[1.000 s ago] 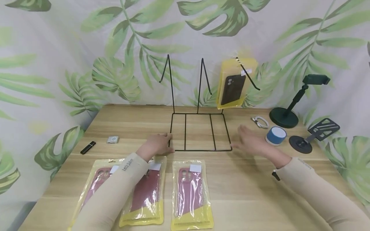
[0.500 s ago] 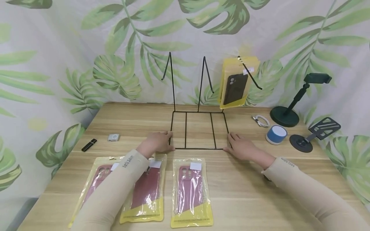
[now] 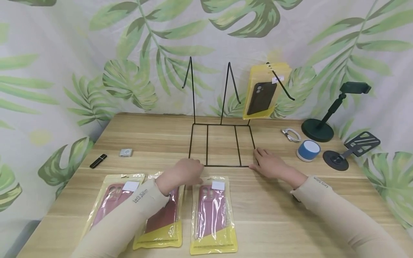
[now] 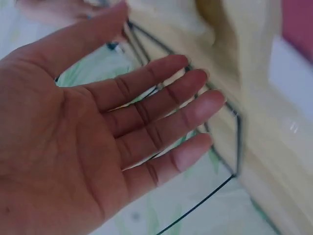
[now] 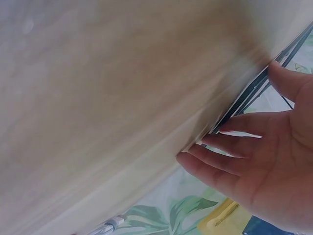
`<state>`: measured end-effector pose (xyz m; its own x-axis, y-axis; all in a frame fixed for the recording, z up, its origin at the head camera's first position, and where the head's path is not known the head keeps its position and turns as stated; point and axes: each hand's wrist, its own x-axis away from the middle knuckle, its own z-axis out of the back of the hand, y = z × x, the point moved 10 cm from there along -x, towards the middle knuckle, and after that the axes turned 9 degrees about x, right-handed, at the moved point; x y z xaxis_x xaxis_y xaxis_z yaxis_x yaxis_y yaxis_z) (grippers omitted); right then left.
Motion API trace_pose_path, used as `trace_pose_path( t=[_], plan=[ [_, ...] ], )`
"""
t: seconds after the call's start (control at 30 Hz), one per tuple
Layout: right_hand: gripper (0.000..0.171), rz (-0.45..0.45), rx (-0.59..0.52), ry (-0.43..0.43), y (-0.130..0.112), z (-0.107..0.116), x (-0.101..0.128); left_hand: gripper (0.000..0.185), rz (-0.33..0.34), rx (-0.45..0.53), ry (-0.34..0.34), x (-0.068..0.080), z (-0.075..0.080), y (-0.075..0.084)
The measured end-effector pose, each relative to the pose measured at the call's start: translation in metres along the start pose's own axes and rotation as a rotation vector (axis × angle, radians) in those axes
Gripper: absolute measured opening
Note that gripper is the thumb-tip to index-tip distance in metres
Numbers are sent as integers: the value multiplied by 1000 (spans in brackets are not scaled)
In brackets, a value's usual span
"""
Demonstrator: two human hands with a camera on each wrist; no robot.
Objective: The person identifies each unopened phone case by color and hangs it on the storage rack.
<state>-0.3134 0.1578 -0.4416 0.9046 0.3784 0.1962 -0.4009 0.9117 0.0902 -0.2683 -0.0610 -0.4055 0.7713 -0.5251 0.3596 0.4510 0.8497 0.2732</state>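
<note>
A black wire display rack (image 3: 222, 166) stands on the wooden table, its hooks rising at the back. My left hand (image 3: 182, 172) hovers by the rack's front left corner, above the packaged phone cases; in the left wrist view its fingers (image 4: 161, 129) are extended and hold nothing. At the front right corner, my right hand (image 3: 270, 164) touches the wire with relaxed, spread fingers. Three pouches with pinkish-red phone cases lie in front: a left pouch (image 3: 108, 200), a middle pouch (image 3: 161, 229) partly hidden by my left arm, and a right pouch (image 3: 213, 211).
Yellow pouches with a black phone case (image 3: 261, 96) hang on the rack's right hook. To the right are a white cable (image 3: 291, 135), a blue speaker (image 3: 308, 150), a green phone stand (image 3: 319, 129) and a black folding stand (image 3: 337, 159). A silver clip-on player (image 3: 126, 152) and black stick (image 3: 98, 161) lie left.
My right hand came in from the right to the rack's front right corner and stays there. The left hand has left the rack's left side, moving right and toward me.
</note>
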Motion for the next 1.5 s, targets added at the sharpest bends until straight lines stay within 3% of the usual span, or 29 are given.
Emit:
trace_pose_path(
  t=[0.2,0.3,0.4,0.47,0.57,0.63,0.83,0.93,1.1,1.27,1.4,1.5],
  plan=[
    [72,4,13,14,0,2,1,34,6,83,-73,-12,-18,-2],
    [72,10,24,19,-1,3,2,9,-15,123,-103,-16,-23,-5],
    [71,21,42,33,-3,5,4,21,-54,141,-92,-16,-21,-4],
    [71,23,51,39,-3,7,5,19,-89,139,-55,-15,-16,-3],
    [71,18,42,36,-3,6,4,15,-158,150,49,-14,1,2],
    [70,18,38,34,-2,6,4,12,-212,209,145,-10,19,8],
    [69,38,50,48,-2,5,3,9,-339,634,423,7,74,20],
    [70,47,57,54,-3,5,2,9,-390,748,542,16,95,25],
    [69,47,45,48,-3,4,1,7,-442,761,770,33,127,36],
    [56,67,54,91,-6,8,2,8,-528,789,967,50,156,49],
    [44,88,87,122,-8,11,3,7,-579,790,1063,59,175,56],
    [45,82,82,119,-6,10,3,8,-586,797,1085,58,184,58]
  ],
)
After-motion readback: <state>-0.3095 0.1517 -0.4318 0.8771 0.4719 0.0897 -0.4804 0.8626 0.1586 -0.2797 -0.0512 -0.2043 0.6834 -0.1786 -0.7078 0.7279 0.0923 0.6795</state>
